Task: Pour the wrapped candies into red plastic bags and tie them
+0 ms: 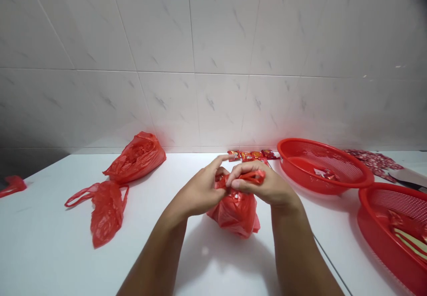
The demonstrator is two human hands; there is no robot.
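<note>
Beneath both hands spreads a white table [50, 225], the tiled wall [167, 104] behind it. Right of the right hand [262, 184] sit two red baskets, the farther one [328, 184] holding small packets, the nearer one [387, 242] at the view's edge. Left of the left hand [202, 191] lie a bunched red bag [138, 158] and a flatter bag [106, 213] touching it. Between and just below the hands is the filled bag [236, 213]; both hands grasp its top, fingers curled around the handles. Smallest, a row of snack packets [247, 156] lies just beyond them.
</note>
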